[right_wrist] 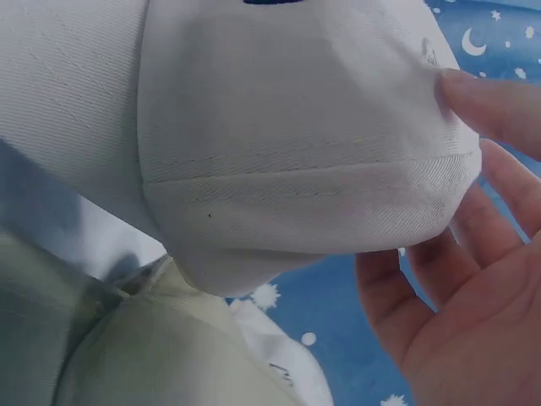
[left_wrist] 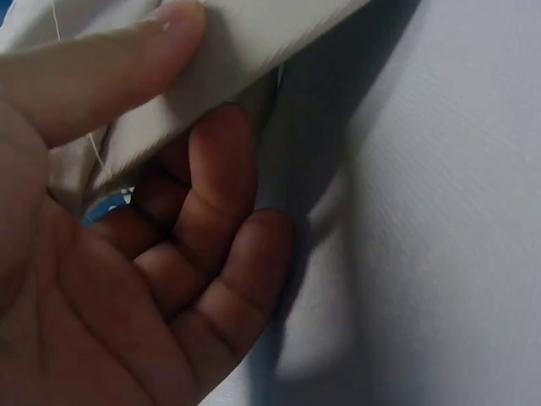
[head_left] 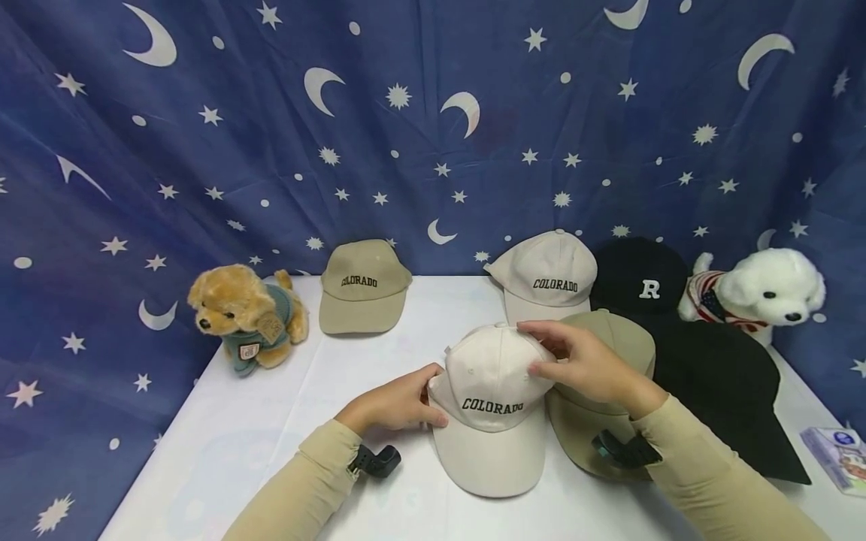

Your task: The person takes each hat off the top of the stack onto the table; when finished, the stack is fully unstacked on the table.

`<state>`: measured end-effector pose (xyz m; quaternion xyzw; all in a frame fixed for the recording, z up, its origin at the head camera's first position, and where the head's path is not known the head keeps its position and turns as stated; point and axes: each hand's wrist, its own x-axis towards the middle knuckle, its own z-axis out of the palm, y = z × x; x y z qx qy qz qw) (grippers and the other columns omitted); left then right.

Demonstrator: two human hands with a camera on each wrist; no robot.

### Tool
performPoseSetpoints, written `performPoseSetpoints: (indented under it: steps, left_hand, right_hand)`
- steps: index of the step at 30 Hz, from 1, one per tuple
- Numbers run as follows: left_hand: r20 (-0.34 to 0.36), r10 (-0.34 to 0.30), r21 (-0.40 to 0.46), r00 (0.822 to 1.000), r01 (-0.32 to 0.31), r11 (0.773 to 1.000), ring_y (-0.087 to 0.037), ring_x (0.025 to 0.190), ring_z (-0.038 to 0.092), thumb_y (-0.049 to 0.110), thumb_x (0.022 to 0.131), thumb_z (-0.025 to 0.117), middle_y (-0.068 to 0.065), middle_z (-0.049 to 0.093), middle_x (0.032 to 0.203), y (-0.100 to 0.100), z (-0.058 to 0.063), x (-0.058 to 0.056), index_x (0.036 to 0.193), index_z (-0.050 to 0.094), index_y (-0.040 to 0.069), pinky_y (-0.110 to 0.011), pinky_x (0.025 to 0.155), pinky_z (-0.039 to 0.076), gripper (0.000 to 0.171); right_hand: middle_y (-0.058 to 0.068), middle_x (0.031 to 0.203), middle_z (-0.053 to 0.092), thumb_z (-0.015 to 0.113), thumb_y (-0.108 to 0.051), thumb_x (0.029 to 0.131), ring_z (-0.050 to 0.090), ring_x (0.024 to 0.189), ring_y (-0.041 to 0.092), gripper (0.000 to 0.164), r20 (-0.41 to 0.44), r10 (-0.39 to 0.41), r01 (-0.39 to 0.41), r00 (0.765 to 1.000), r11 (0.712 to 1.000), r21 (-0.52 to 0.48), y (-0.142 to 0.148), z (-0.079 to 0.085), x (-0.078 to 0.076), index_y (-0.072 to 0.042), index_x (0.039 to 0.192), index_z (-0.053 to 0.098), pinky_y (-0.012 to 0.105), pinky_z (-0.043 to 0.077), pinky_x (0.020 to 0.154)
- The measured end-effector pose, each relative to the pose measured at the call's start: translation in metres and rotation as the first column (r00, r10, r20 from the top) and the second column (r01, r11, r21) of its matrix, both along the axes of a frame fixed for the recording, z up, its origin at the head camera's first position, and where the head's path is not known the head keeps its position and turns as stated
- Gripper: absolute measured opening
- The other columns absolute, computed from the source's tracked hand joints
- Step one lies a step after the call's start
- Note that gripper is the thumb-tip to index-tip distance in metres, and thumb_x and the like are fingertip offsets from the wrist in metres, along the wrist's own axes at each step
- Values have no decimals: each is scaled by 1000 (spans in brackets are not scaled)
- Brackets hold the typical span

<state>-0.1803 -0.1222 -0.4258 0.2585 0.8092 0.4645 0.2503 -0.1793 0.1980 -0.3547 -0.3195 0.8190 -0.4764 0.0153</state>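
Observation:
A cream baseball cap (head_left: 492, 458) lettered COLORADO stands at the front middle of the table, brim toward me. My left hand (head_left: 404, 400) pinches its lower left edge; in the left wrist view the thumb (left_wrist: 118, 72) lies on the cloth and curled fingers (left_wrist: 224, 169) sit underneath. On the other side my right hand (head_left: 587, 362) holds the crown. The right wrist view has that thumb pressing the cloth (right_wrist: 296, 118), with the other fingers behind the cap. A khaki cap (head_left: 612, 338) sits beneath my right wrist, partly covered by it.
Behind stand a second cream cap (head_left: 551, 267) and a black cap (head_left: 632, 270) with an R. A large black hat (head_left: 717, 383) lies at right. Another khaki cap (head_left: 364, 304) is back left. Plush dogs, tan (head_left: 230, 300) and white (head_left: 764, 289), flank the table; a small box (head_left: 839, 458) sits far right.

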Motion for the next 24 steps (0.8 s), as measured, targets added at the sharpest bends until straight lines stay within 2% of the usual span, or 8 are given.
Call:
performPoseSetpoints:
  steps: [5, 13, 19, 24]
  left_hand:
    - [-27, 62, -31, 998, -62, 998, -15, 81, 58, 10, 86, 78, -1, 63, 93, -1, 1, -1, 122, 51, 9, -31, 72, 48, 46]
    - [-69, 163, -92, 984, -169, 981, -16, 75, 57, 13, 83, 81, -3, 59, 87, -9, 4, -1, 127, 51, 11, -32, 68, 48, 53]
    - [-114, 203, -130, 973, -217, 967, -15, 80, 57, 16, 83, 80, -1, 59, 93, -10, 1, -3, 144, 44, 8, -32, 72, 48, 71]
    - [-151, 213, -109, 965, -231, 967, -17, 91, 56, 21, 83, 81, -2, 59, 104, -9, 1, -2, 146, 42, 2, -37, 84, 47, 76]
  right_hand:
    - [17, 122, 65, 75, 0, 88, 63, 91, 16, 48, -2, -46, 46, 999, 999, 5, -3, -2, 0, 7, 133, 59, 24, 53, 78]
    - [11, 110, 67, 76, -4, 88, 64, 86, 20, 49, 41, -96, 94, 995, 995, 41, -11, -6, -8, 3, 134, 60, 27, 54, 73]
    - [15, 115, 66, 74, -1, 88, 64, 87, 20, 48, 44, -104, 102, 994, 994, 36, -17, -13, -17, 5, 133, 59, 28, 54, 73]
    - [17, 118, 65, 74, -1, 87, 63, 88, 21, 48, 29, -101, 101, 994, 995, 24, -20, -14, -20, 7, 132, 59, 28, 54, 75]
